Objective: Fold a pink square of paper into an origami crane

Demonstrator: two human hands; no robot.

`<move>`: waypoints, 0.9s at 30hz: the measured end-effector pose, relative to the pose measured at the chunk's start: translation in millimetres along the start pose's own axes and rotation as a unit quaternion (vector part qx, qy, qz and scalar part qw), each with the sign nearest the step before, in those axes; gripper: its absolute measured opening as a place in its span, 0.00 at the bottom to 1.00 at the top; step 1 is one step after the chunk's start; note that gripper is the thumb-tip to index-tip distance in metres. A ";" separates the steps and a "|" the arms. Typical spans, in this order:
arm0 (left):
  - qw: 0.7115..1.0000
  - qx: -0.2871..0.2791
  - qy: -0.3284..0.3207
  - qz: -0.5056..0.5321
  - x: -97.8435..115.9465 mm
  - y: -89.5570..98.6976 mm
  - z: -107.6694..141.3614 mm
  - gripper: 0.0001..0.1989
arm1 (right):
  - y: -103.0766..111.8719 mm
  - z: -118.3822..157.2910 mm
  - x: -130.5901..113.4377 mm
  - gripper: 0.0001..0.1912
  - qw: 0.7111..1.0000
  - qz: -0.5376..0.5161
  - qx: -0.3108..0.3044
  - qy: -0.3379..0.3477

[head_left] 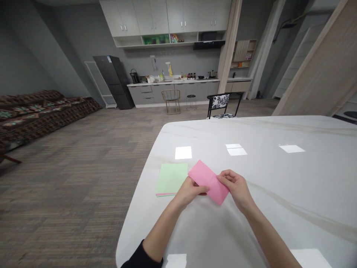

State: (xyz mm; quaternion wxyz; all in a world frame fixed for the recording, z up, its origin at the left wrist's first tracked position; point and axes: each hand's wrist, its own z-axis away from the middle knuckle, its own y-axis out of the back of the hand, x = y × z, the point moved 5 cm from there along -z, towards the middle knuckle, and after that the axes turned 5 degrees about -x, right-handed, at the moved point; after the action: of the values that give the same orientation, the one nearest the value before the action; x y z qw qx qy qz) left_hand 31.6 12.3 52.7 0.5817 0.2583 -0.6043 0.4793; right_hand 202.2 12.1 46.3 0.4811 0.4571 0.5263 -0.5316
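I held the pink paper [208, 178], a faintly creased oblong, slanting down to the right between my left hand [192, 190] and right hand [236, 187].

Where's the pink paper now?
In the head view, the pink paper is held by the left hand and right hand over the white table, right of the green-topped stack.

on the desk [279, 171], a paper stack [171, 179] lies near the left edge; right of it, a paper sheet [209, 181] between left hand [188, 191] and right hand [236, 187]; beyond the far edge, a chair [220, 101].
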 end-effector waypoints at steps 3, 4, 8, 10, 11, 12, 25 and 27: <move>0.998 0.058 -0.016 0.036 2.0 7.6 0.2 0.14 | 1.2 -1.2 -2.5 0.14 0.999 0.037 -0.012 0.029; 0.996 0.076 -0.022 0.042 1.9 10.1 -0.3 0.14 | 1.0 -1.2 -3.2 0.14 0.998 0.048 -0.011 0.040; 0.994 0.091 -0.038 0.053 -1.0 12.6 -3.1 0.15 | -2.1 0.2 -2.7 0.14 0.997 0.069 -0.016 0.043; 0.994 0.078 -0.040 0.059 -2.4 10.6 -4.0 0.15 | -4.8 0.9 -2.3 0.14 0.996 0.081 -0.032 0.030; 0.994 0.075 -0.045 0.061 -2.1 9.9 -4.2 0.15 | -5.7 1.2 -2.6 0.14 0.995 0.087 -0.039 0.026; 0.994 0.076 -0.054 0.064 -1.1 9.7 -4.3 0.15 | -6.4 1.5 -3.0 0.14 0.995 0.091 -0.043 0.023; 0.993 0.074 -0.082 0.041 10.7 6.1 -4.0 0.17 | -14.7 7.6 -12.9 0.14 0.991 0.078 -0.105 -0.008; 0.991 0.109 -0.079 0.024 8.9 11.0 -3.9 0.17 | -17.1 9.6 -13.7 0.15 0.991 0.071 -0.109 -0.020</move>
State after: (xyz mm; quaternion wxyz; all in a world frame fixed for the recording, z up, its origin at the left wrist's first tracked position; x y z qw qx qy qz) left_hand 22.1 22.3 57.5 0.4889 0.3424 -0.5983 0.5346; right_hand 187.1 2.6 62.2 0.5752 0.4269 0.5376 -0.4448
